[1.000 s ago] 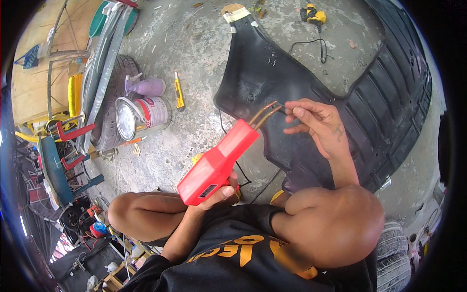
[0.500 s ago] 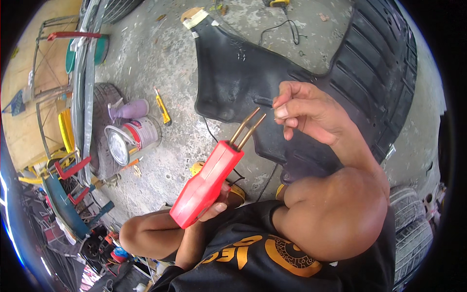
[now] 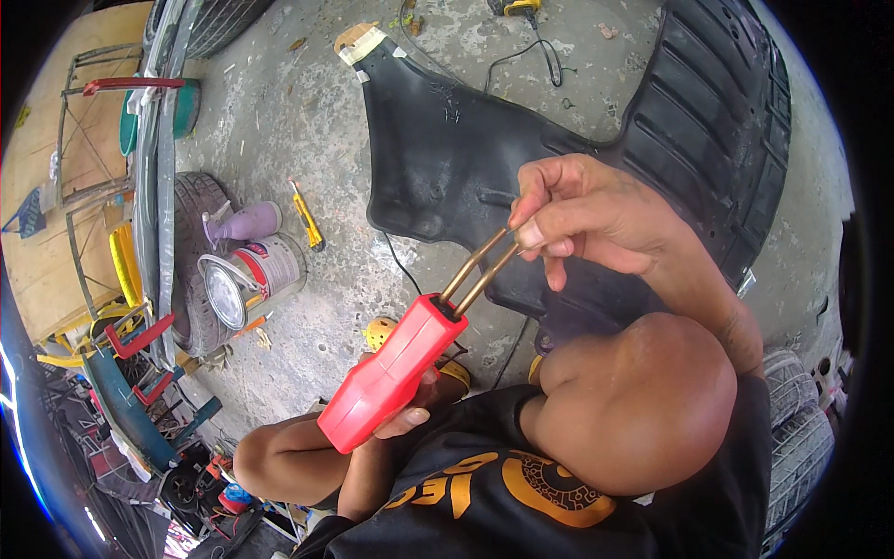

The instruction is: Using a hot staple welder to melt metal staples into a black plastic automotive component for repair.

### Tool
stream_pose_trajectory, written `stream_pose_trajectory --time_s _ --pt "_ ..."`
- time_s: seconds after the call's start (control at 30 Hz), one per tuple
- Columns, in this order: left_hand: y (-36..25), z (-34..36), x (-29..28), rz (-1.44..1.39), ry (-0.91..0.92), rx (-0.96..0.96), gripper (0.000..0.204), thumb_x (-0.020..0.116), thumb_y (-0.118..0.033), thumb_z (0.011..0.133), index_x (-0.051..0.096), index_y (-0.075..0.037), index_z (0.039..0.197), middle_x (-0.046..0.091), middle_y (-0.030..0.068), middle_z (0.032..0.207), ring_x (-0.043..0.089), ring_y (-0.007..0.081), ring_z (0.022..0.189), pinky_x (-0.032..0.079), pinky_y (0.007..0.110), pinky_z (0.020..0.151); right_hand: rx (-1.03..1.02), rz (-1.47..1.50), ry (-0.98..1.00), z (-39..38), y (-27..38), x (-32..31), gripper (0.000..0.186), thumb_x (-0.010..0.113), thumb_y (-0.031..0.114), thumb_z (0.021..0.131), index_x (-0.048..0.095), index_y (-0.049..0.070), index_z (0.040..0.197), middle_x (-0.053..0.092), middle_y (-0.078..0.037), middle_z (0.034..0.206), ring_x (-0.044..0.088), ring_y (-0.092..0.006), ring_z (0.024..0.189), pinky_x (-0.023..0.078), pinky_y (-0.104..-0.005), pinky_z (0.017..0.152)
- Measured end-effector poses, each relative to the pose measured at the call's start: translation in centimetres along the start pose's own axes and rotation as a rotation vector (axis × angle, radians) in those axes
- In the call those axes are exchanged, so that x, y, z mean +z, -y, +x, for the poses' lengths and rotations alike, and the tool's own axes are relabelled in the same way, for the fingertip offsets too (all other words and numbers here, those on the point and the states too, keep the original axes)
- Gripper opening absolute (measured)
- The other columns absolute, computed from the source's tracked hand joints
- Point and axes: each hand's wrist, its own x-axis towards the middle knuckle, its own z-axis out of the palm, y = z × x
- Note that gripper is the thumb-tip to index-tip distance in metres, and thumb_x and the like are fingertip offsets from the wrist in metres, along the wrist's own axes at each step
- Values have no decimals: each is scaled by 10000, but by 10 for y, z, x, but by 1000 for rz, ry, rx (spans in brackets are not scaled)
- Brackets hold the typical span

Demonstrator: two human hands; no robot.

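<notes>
My left hand [image 3: 407, 421] is wrapped around the red body of a hot stapler [image 3: 391, 373], a hand tool with two long brass prongs. The prongs slant up and to the right. At their tips, the thumb and forefinger of my right hand [image 3: 582, 219] are pinched together. Between them is a tiny piece, mostly hidden, that looks like a wire staple; its exact shape is too small to tell. Beyond the tool, a large black plastic panel [image 3: 433, 154] lies on the floor, with small metal marks on its upper part.
A yellow utility knife [image 3: 306, 219], a paint can [image 3: 223, 296] and a purple spray bottle [image 3: 253, 222] stand or lie at left, beside a tire [image 3: 191, 317]. A yellow power tool [image 3: 517, 7] and a black cord [image 3: 521, 61] are at the far side. My bare knee [image 3: 643, 405] rises at right.
The prongs and my right fingertips have come together; before, there was a gap between them. The stapler's body has shifted slightly down and left.
</notes>
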Motion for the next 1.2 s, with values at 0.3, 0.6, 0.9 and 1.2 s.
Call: stream_pose_trajectory --time_s 0.3,0.6,0.9,1.2 --pt "6 0 3 -118 38 26 510 808 -199 783 575 42 1167 599 75 877 516 116 576 431 275 591 13 -15 -34 1 2 2 114 723 40 819 641 10 892 672 -107 863 575 -75 621 599 -352 615" --pt "10 -2 6 -84 -23 67 539 790 -213 787 555 56 1190 588 75 864 471 108 541 385 253 546 15 6 -3 3 1 1 93 711 30 825 634 20 876 668 -103 849 573 -69 616 599 -344 614" --pt "9 16 -3 -310 185 50 458 727 -244 834 588 29 1174 533 32 655 484 128 500 399 299 542 76 -39 -20 1 5 2 96 699 71 825 618 21 834 666 -109 868 573 -66 611 601 -337 601" --pt "6 26 17 -563 119 -8 349 674 -285 887 612 39 1001 562 74 633 513 174 516 410 336 527 -98 -221 -93 -3 11 24 124 678 84 807 608 -16 785 648 -109 803 600 -97 633 598 -328 594"
